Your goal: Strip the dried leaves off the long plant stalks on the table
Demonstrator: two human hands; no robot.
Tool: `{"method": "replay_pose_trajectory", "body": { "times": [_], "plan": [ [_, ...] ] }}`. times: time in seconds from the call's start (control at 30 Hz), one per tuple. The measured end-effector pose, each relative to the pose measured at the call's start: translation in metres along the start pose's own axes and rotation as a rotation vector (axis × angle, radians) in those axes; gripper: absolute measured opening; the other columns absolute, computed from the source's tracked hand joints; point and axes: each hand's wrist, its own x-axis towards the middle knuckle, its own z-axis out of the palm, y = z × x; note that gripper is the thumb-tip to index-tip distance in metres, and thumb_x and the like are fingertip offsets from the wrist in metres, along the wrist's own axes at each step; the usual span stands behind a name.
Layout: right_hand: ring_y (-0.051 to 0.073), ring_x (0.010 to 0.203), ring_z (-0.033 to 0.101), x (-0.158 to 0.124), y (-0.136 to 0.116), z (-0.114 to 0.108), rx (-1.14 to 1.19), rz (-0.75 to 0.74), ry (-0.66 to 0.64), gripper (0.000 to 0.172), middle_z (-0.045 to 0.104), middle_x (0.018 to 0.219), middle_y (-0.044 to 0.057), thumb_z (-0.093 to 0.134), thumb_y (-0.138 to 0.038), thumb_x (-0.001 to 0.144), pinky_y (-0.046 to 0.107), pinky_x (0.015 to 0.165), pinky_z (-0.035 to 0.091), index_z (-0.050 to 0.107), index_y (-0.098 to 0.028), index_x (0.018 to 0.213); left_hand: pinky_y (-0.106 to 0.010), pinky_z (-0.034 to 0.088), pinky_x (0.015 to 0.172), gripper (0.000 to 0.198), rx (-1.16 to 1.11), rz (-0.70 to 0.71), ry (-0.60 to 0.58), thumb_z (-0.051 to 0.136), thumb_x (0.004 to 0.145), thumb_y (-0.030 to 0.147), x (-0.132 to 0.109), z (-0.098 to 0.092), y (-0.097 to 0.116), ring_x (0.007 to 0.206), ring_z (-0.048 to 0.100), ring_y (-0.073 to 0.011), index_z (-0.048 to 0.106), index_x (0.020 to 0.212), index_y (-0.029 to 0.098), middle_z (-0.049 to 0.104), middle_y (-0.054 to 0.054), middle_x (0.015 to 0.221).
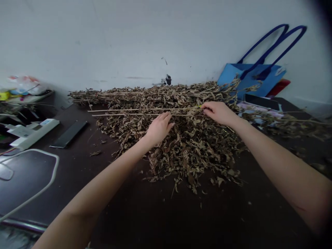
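Observation:
A heap of dried leafy stalks (192,148) lies across the dark table, brown and curled. Two long bare stems (116,110) stick out of it to the left. My left hand (158,128) rests on the stems at the middle of the heap, fingers stretched out over them and thumb apart. To its right, my right hand (219,112) has thumb and fingers pinched on a dried stalk at the heap's upper right. A small yellow bit shows at its fingertips; what it is I cannot make out. Behind both hands, more stalks (145,93) lie in a row along the wall.
A blue bag (228,73) with dark handles leans on the wall at right, near a dark phone-like slab (261,102). On the left are a black flat object (69,134), a white power strip (36,134) and a white cable (55,166). Loose branches (290,122) lie at right.

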Motion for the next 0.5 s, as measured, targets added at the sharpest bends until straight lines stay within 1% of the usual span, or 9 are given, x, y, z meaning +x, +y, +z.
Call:
{"method": "replay_pose_trajectory", "body": {
  "times": [0.07, 0.1, 0.17, 0.23, 0.3, 0.4, 0.5],
  "plan": [
    [0.022, 0.080, 0.061, -0.002, 0.000, 0.000, 0.021, 0.018, 0.023, 0.024, 0.067, 0.087, 0.006, 0.042, -0.022, 0.080, 0.032, 0.073, 0.044, 0.063, -0.019, 0.091, -0.045, 0.029, 0.105, 0.047, 0.073, -0.049, -0.061, 0.036, 0.093, 0.037, 0.009, 0.008, -0.005, 0.130, 0.034, -0.0294, 0.042, 0.132, 0.011, 0.040, -0.017, 0.140],
    [0.022, 0.078, 0.062, -0.003, 0.000, 0.000, 0.033, 0.034, 0.037, 0.023, 0.067, 0.085, 0.006, 0.042, -0.022, 0.080, 0.032, 0.072, 0.045, 0.062, -0.018, 0.091, -0.048, 0.027, 0.105, 0.050, 0.104, -0.079, -0.086, 0.034, 0.093, 0.040, 0.011, 0.012, -0.005, 0.131, 0.030, -0.0311, 0.039, 0.134, 0.013, 0.040, -0.017, 0.140],
    [0.020, 0.071, 0.062, -0.004, 0.002, -0.002, 0.063, 0.077, 0.069, 0.023, 0.067, 0.079, 0.005, 0.043, -0.021, 0.080, 0.031, 0.068, 0.046, 0.061, -0.018, 0.093, -0.053, 0.023, 0.104, 0.053, 0.141, -0.113, -0.127, 0.030, 0.093, 0.046, 0.012, 0.017, -0.005, 0.132, 0.026, -0.0332, 0.037, 0.135, 0.015, 0.043, -0.017, 0.136],
    [0.018, 0.063, 0.062, -0.004, 0.004, -0.004, 0.098, 0.124, 0.105, 0.022, 0.066, 0.074, 0.003, 0.042, -0.019, 0.081, 0.029, 0.064, 0.047, 0.060, -0.018, 0.095, -0.054, 0.023, 0.103, 0.053, 0.147, -0.112, -0.164, 0.028, 0.093, 0.048, 0.010, 0.021, -0.005, 0.130, 0.028, -0.0337, 0.042, 0.132, 0.016, 0.047, -0.016, 0.131],
    [0.015, 0.059, 0.061, -0.002, 0.007, -0.009, 0.188, 0.184, 0.165, 0.022, 0.066, 0.073, 0.003, 0.043, -0.016, 0.081, 0.028, 0.062, 0.047, 0.058, -0.017, 0.097, -0.054, 0.025, 0.101, 0.052, 0.140, -0.103, -0.193, 0.027, 0.092, 0.050, 0.009, 0.024, -0.007, 0.127, 0.032, -0.0335, 0.047, 0.128, 0.017, 0.049, -0.016, 0.129],
    [0.012, 0.059, 0.060, 0.004, 0.012, -0.020, 0.332, 0.256, 0.251, 0.020, 0.066, 0.079, 0.005, 0.045, -0.015, 0.083, 0.026, 0.062, 0.048, 0.056, -0.014, 0.100, -0.054, 0.026, 0.100, 0.053, 0.131, -0.096, -0.227, 0.025, 0.092, 0.050, 0.008, 0.026, -0.011, 0.125, 0.035, -0.0325, 0.047, 0.127, 0.018, 0.047, -0.016, 0.130],
    [0.009, 0.059, 0.059, 0.011, 0.014, -0.035, 0.364, 0.286, 0.331, 0.021, 0.066, 0.083, 0.008, 0.044, -0.014, 0.086, 0.024, 0.060, 0.048, 0.054, -0.012, 0.104, -0.055, 0.025, 0.099, 0.054, 0.119, -0.086, -0.253, 0.023, 0.092, 0.051, 0.009, 0.028, -0.014, 0.125, 0.034, -0.0331, 0.046, 0.128, 0.018, 0.046, -0.017, 0.130]
  ]
}}
